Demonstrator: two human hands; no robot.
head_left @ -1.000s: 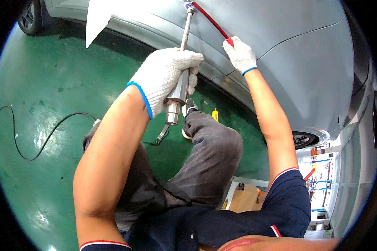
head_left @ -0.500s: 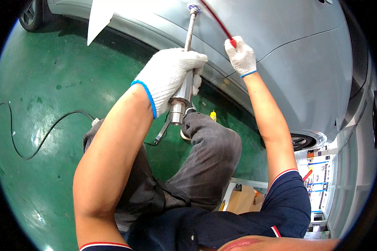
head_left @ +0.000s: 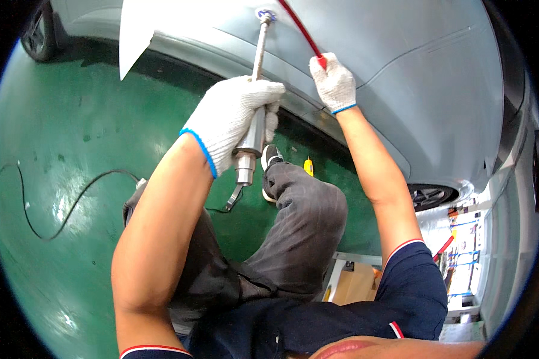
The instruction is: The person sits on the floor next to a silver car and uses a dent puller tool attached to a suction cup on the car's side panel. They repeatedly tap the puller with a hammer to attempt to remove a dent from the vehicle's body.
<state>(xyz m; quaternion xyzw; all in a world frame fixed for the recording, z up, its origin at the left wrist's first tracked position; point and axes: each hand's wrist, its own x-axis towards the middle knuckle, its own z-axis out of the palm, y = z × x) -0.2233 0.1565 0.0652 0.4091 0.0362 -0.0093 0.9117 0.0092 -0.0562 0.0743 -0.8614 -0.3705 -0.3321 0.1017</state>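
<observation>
My left hand (head_left: pixel 233 113), in a white knit glove with a blue cuff, is closed around the sliding weight of a metal slide hammer (head_left: pixel 245 167). Its thin shaft runs up to a small blue pulling tab (head_left: pixel 266 15) against the silver-grey car side (head_left: pixel 377 36). The fingers partly hide the weight, and the tool's stepped end sticks out below the hand. My right hand (head_left: pixel 334 85), gloved the same way, grips the red lower end of a slim dark-red rod (head_left: pixel 302 29). That rod's far end passes out of the top of the picture.
A white pointed sheet (head_left: pixel 135 39) hangs by the car's lower edge. On the green floor (head_left: pixel 60 137) lie a black cable (head_left: pixel 72 209), a flat metal piece (head_left: pixel 233 198) and a yellow object (head_left: pixel 308 166). A cardboard box (head_left: pixel 350 284) stands by my knee, near a car wheel (head_left: pixel 430 196).
The view has shifted a little, so car, tools and both hands sit slightly further left and lower. Both grips look the same, and the slide hammer's tip stays at the blue tab.
</observation>
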